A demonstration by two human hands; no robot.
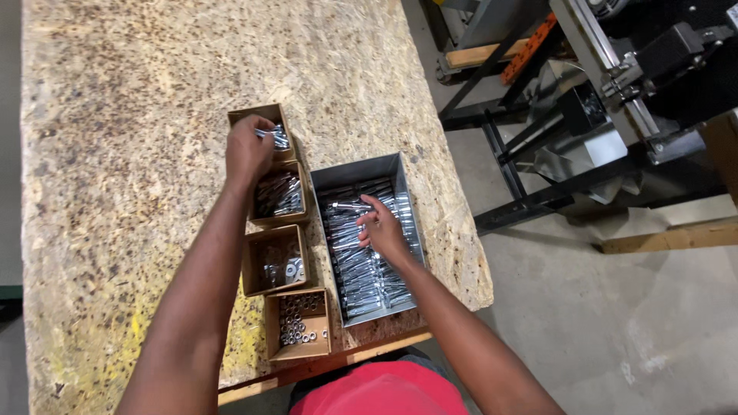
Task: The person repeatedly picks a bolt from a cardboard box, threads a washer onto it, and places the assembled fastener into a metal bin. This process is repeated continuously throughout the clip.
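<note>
Chipboard desk (138,154) stood on a concrete floor (615,307), with dark machine frames (615,100) past its right edge. Landmark: grey metal bin (393,170), near the desk's right front corner, packed with shiny bolts (361,269) lying lengthwise.

Right hand (382,229) was inside the bin, over its middle, fingers (370,206) curled down onto the bolts and touching them. Couldn't tell whether one was actually pinched.

Four small cardboard boxes ran in a column just left of the bin:
- far box (247,114), beyond the bin's far left corner: silver parts (280,138). Left hand (247,150) was in it, fingers bent around some of those parts, grip looked closed on them.
- second box (279,194), touching the bin's left wall: dark metal pieces.
- third box (274,260), beside the bin's middle: a few washers (292,269).
- near box (298,323), level with the bin's near end: nuts (296,319).

Red shirt (380,392) showed at the desk's front edge, below the bin.
</note>
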